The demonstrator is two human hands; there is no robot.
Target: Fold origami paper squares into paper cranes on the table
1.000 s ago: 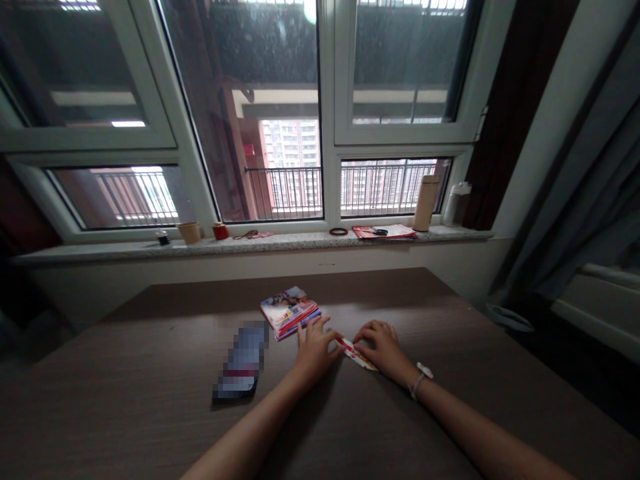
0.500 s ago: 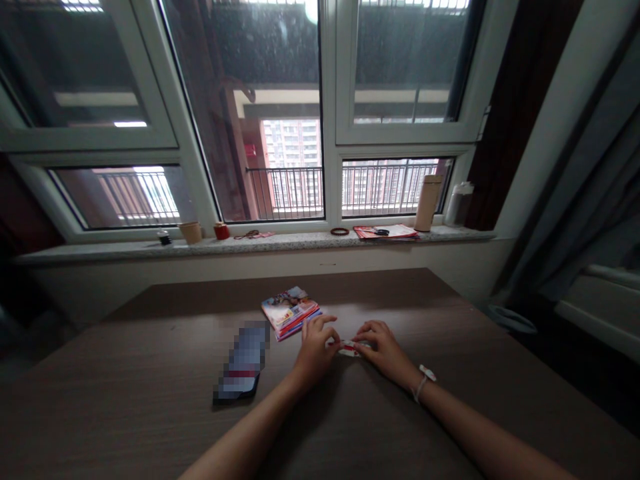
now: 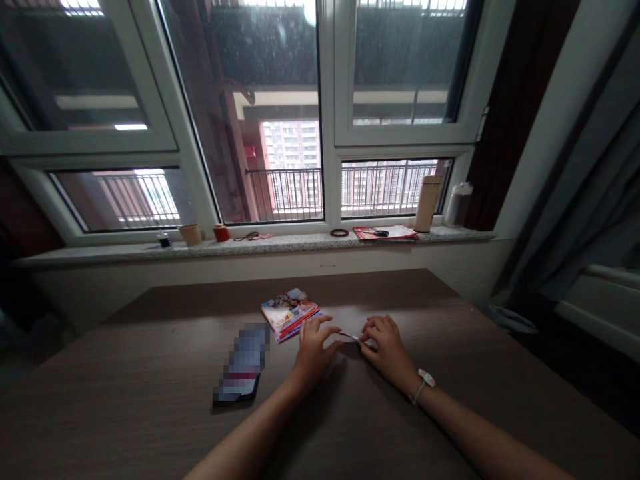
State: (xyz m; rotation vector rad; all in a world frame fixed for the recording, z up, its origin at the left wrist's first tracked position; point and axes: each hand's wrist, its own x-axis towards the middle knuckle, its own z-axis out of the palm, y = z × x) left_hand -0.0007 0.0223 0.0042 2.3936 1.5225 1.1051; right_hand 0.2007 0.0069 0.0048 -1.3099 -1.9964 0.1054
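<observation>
Dark wood-grain surface point(image 3: 150, 413) below a wide window, seen from the person's seat. The left hand point(image 3: 313, 348) has its fingers point(image 3: 327, 331) curled in and pinched on one end of a folded paper slip point(image 3: 350, 337), thumb closed against it. The right hand point(image 3: 386, 347) pinches the other end with bent fingers point(image 3: 371, 329), so the slip is held between both hands, low over the surface; how flat it lies cannot be told. A pale band point(image 3: 423, 382) sits on the right wrist.

The slip is just beside the stack of leaflets point(image 3: 290, 311), on the nearer right side of it, and the left hand's fingertips almost reach the stack's edge. A dark phone point(image 3: 243, 365) lies near the stack, nearer and to its left. Beyond the stack, on the stone windowsill point(image 3: 300, 245), stand a beige cup point(image 3: 190, 233), a red cup point(image 3: 221, 232) and a tall flask point(image 3: 427, 202), with red papers point(image 3: 387, 232) lying flat.
</observation>
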